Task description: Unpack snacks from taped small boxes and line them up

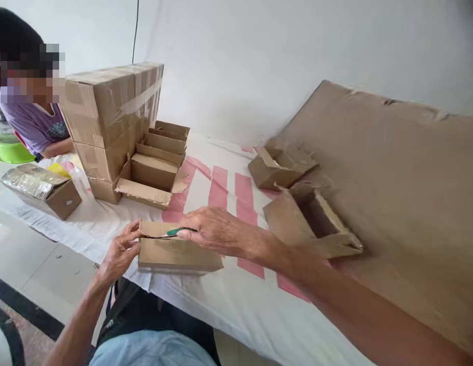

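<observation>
A small brown cardboard box (175, 254) lies on the table in front of me, with a dark slit running along its top. My left hand (121, 250) grips the box's left end, fingers and thumb on its corners. Over the far right part of the box, my right hand (209, 230) is closed round a green-handled knife (175, 231). The knife's thin blade points left and lies at the slit; the rest of the handle is hidden by my fingers.
Opened boxes (150, 175) stand beside a tall stack of taped cartons (114, 112) at the left. Two more open boxes (316, 218) lie at the right, before a large cardboard sheet (396, 173). Another taped box (41, 188) is far left, near a seated person (34, 117).
</observation>
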Demonstrator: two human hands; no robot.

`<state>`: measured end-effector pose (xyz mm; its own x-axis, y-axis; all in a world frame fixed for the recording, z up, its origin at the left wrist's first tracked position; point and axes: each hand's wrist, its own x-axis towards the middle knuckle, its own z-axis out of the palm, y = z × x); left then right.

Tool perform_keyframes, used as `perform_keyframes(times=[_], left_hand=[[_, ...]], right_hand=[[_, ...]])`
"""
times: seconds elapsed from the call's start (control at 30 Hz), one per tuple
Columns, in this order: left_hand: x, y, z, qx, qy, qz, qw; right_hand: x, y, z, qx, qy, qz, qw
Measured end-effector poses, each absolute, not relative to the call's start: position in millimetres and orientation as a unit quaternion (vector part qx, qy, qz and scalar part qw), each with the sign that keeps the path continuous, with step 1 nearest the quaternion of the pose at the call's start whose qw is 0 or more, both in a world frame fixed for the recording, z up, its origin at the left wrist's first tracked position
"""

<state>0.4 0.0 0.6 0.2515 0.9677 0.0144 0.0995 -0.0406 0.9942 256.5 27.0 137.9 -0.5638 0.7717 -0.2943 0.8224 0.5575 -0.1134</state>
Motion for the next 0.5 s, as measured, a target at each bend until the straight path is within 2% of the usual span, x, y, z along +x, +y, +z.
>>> perform_keyframes(times=[0.5], left_hand=[[-2, 2, -3, 0.623, 0.448, 0.406, 0.495]], right_hand=[[261, 32, 132, 0.459, 0.877, -0.071, 0.120]])
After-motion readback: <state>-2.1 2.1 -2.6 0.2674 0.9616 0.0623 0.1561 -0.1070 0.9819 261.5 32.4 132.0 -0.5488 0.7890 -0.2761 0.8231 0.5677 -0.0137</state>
